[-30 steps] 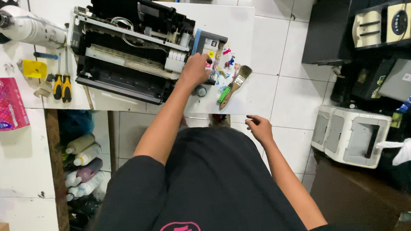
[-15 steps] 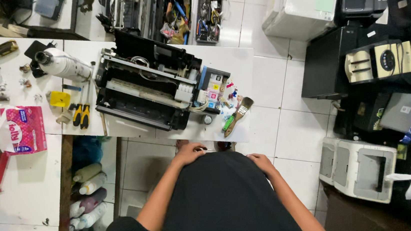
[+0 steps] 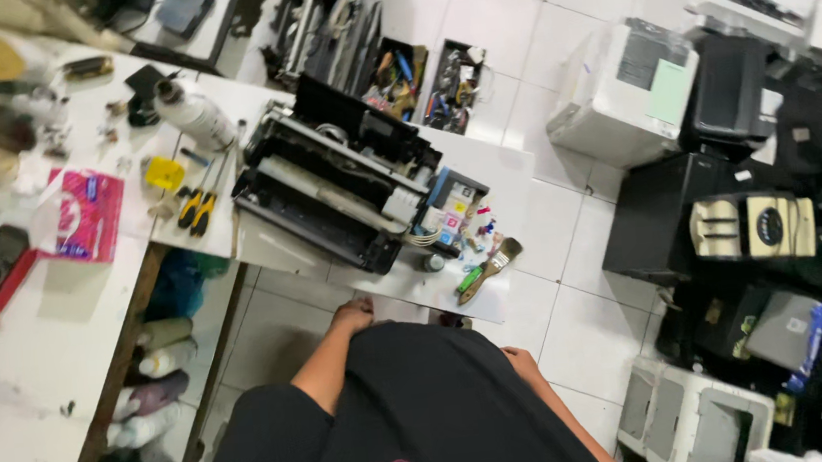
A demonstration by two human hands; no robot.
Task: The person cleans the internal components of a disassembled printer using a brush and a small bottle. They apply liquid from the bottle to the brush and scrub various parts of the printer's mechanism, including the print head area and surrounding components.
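Note:
An opened black printer [image 3: 327, 194] with its cover off lies on the white table [image 3: 485, 169]. Beside it sit small ink cartridges [image 3: 454, 212] and a paintbrush [image 3: 488, 269] with a green handle. My left hand [image 3: 352, 315] is at the table's near edge, just below the printer, with its fingers curled and partly hidden. My right hand [image 3: 521, 359] is lower, close to my black shirt, and only a small part of it shows. Neither hand visibly holds anything.
Yellow-handled tools [image 3: 196, 206], a white bottle [image 3: 194, 111] and a pink packet [image 3: 88, 214] lie on the table's left side. Bottles [image 3: 157, 361] stand under the table. On the tiled floor to the right are a white printer [image 3: 633, 89], a black unit [image 3: 671, 216] and other machines.
My left hand has drawn back from the ink cartridges to the table's near edge. My right hand has come in toward my body. The view has shifted, showing more of the table's far side.

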